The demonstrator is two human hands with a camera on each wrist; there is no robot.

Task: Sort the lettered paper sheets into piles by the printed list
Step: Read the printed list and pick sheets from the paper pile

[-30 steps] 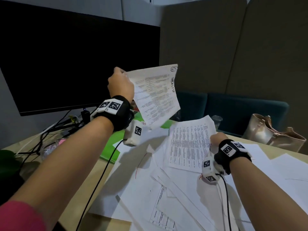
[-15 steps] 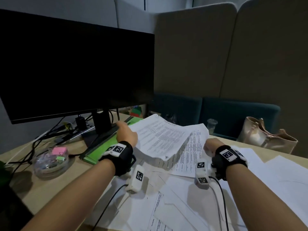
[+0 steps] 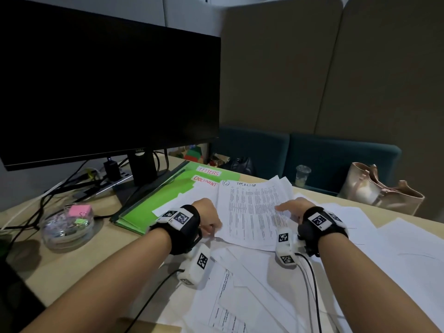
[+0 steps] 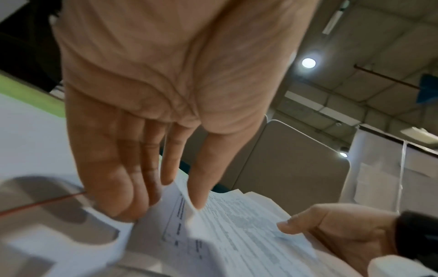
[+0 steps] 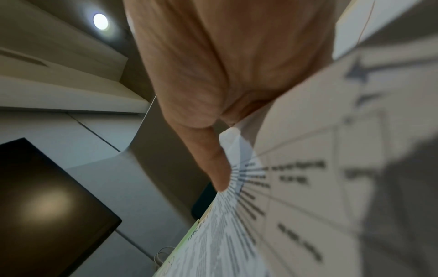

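The printed task list (image 3: 252, 212) lies flat on top of other printed sheets in the middle of the desk. My left hand (image 3: 209, 219) is at its left edge. In the left wrist view the list's edge (image 4: 237, 224) curls up between the thumb and fingers of my left hand (image 4: 180, 187), lightly pinched. My right hand (image 3: 288, 207) holds the right edge, thumb (image 5: 213, 159) on top of the list (image 5: 225, 234) and fingers hidden beneath. Loose white sheets (image 3: 252, 284) spread messily over the desk in front of me.
A green folder (image 3: 156, 200) labelled LETTERS and DOCUMENT lies left of the list, by the stand of a dark monitor (image 3: 108, 92). A glass bowl (image 3: 67, 224) of clips and cables sit far left. A plastic cup (image 3: 302, 175) and a handbag (image 3: 379, 191) stand at the back right.
My left hand has brought the task list down from head height and laid it flat on the printed sheet held by my right hand. The right hand has barely moved.
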